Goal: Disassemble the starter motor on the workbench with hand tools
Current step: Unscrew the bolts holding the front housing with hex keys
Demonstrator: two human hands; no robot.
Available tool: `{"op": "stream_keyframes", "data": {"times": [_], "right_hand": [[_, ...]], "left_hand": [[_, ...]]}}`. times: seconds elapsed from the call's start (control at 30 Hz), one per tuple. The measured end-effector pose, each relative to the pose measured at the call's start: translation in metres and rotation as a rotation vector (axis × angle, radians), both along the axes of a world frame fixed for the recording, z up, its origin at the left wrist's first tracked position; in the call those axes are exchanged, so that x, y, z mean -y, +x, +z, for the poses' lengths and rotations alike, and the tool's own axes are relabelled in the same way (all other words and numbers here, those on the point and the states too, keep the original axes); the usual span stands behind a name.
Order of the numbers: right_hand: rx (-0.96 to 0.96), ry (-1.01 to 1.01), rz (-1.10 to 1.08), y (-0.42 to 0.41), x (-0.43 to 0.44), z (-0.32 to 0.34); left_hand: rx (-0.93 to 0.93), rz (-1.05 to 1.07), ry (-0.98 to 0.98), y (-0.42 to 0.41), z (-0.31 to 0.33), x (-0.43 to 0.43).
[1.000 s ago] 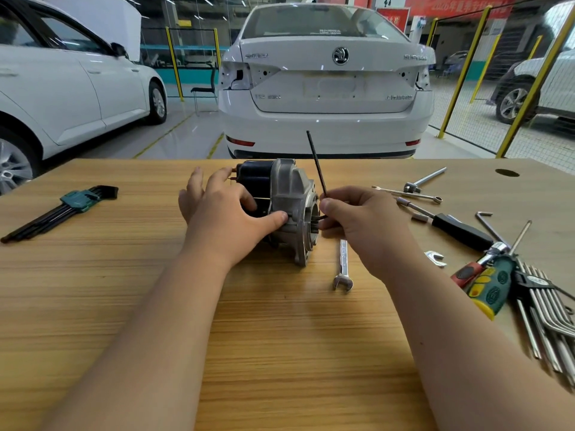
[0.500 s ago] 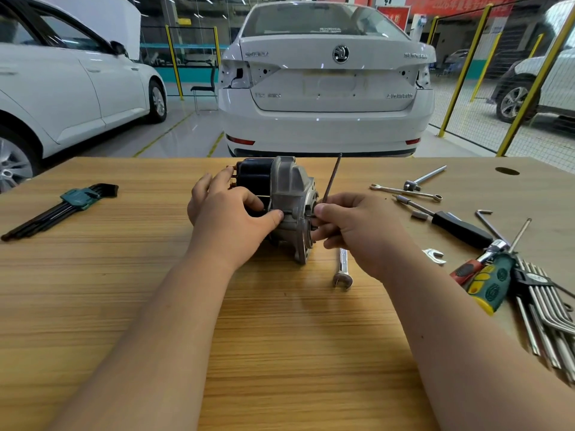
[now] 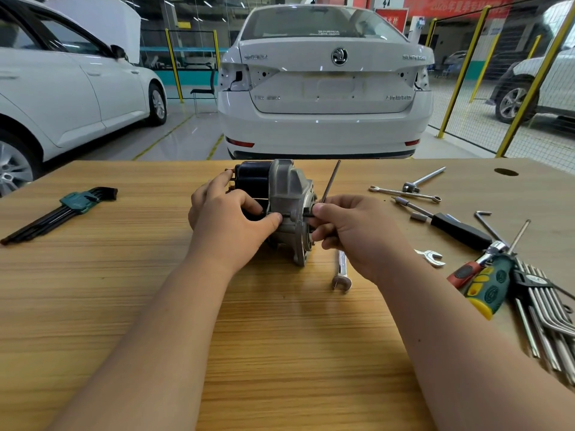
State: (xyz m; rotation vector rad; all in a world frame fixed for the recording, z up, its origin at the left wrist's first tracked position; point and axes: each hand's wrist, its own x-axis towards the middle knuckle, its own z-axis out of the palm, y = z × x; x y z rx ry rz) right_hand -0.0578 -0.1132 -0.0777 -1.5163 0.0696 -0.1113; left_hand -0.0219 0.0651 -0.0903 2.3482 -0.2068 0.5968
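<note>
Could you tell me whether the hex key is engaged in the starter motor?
Engaged, it seems: the hex key runs its short leg from the right hand into the starter motor housing; its long leg points up.

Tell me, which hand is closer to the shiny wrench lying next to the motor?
Right. The right hand, pinching the hex key, is right over the wrench's far end; the left hand grips the starter motor farther left.

Bright even workshop light, sharp, wide-angle edge distortion.
</note>
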Motion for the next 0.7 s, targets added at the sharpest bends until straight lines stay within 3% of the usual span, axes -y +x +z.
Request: {"op": "stream_keyframes", "data": {"times": [0.2,0.7], "right_hand": [[-0.006,0.023,-0.012,-0.0006,0.0030,0.0013],[0.051,-0.169,-0.065,0.0025,-0.0003,-0.0047]], "left_hand": [[-0.012,-0.010,-0.010,-0.0002,0.0000,-0.0004],[-0.032,-0.026,-0.019,-0.0018,-0.0019,0.0024]]}}
